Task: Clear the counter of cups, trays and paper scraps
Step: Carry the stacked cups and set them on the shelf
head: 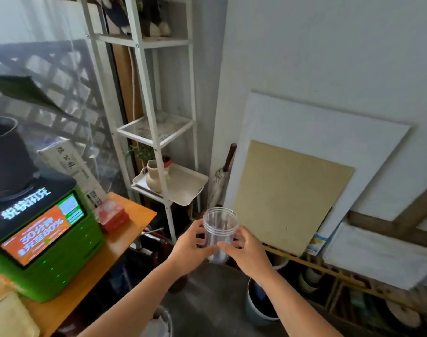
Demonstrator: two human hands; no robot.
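A clear plastic cup (219, 226) is held upright in the air, off the counter and above the floor. My left hand (191, 246) grips its left side and my right hand (247, 254) wraps its right side and lower part. The cup looks empty; its bottom is hidden behind my fingers. The orange counter (132, 227) lies to the left. A cream tray (188, 188) sits on the low shelf of the white rack, beyond the cup, with a beige vase (154, 176) on it.
A green charging station (44, 237) with a screen and a red box (112, 215) stand on the counter. A white bin (261, 305) sits on the floor below my right arm. Boards (292, 190) lean on the wall, a folded umbrella (219, 181) beside them.
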